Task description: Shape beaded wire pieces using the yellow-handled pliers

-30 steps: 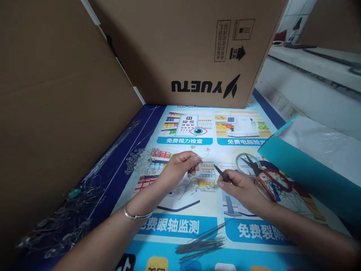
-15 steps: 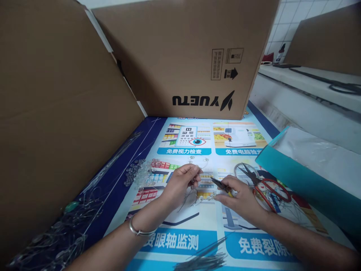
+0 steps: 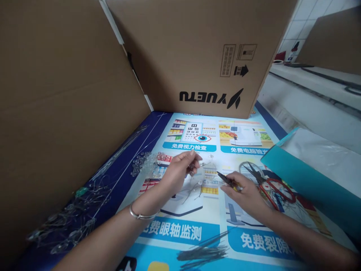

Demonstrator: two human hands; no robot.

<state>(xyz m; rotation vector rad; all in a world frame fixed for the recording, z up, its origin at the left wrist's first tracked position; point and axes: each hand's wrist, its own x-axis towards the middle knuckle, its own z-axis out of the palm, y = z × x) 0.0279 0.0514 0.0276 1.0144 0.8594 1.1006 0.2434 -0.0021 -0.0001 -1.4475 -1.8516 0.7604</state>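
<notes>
Over the middle of the printed sheet, my left hand [image 3: 180, 167] is closed with its fingertips on a thin wire strand [image 3: 208, 164] that carries small clear beads. Loose wire ends hang below those fingers. My right hand [image 3: 244, 190] is wrapped round small pliers [image 3: 229, 181] with dark pointed jaws and yellow on the handle; the jaws point up and left toward the strand, apart from my left hand. Left of my left hand lies a heap of clear beads [image 3: 145, 163]. Cut wires [image 3: 203, 252] are bundled at the front.
Red-handled scissors [image 3: 278, 190] rest on a roll and wires at the right. Beside them is a teal box [image 3: 310, 177]. Cardboard [image 3: 197, 56] stands behind and at the left. Beaded wire pieces [image 3: 73, 214] lie at the left.
The view has shifted, with the surroundings slightly further right. My left hand has lifted a little, and the beaded strand has moved away from the fingers of my right hand.
</notes>
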